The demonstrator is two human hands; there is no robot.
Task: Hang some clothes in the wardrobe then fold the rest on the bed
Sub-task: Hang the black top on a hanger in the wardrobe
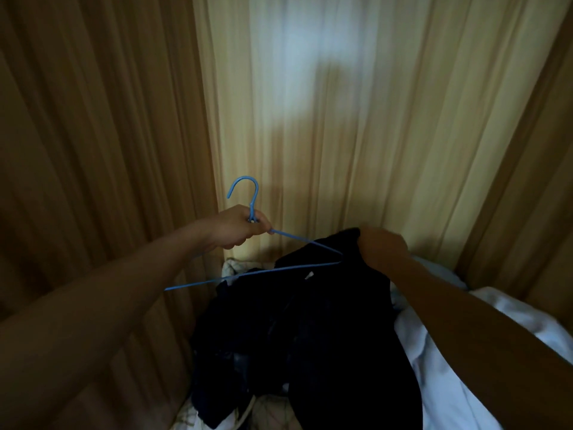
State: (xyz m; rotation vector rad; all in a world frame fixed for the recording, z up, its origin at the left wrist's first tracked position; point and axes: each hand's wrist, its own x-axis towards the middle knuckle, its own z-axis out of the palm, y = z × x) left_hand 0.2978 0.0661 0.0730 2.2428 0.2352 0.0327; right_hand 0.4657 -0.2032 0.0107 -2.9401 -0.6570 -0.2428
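Left hand point(238, 226) outstretched, fingers point(260, 226) wrapped round blue hanger point(252, 209) neck, hook up. Right hand point(383, 246) beside hanger's right end, gripping dark garment point(325, 321) collar, garment draping below hanger over bed point(449, 383).

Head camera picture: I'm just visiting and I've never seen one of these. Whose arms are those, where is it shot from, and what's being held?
There is no machine here. A person wears a wide-angle camera on the head, so you look forward and down along their own bare arms. The left hand grips a blue hanger just below its hook. The right hand holds up the top of a dark garment, and one end of the hanger is already tucked inside it. Behind hang tan curtains. Below lie white bedding and more clothes, too dim to make out.
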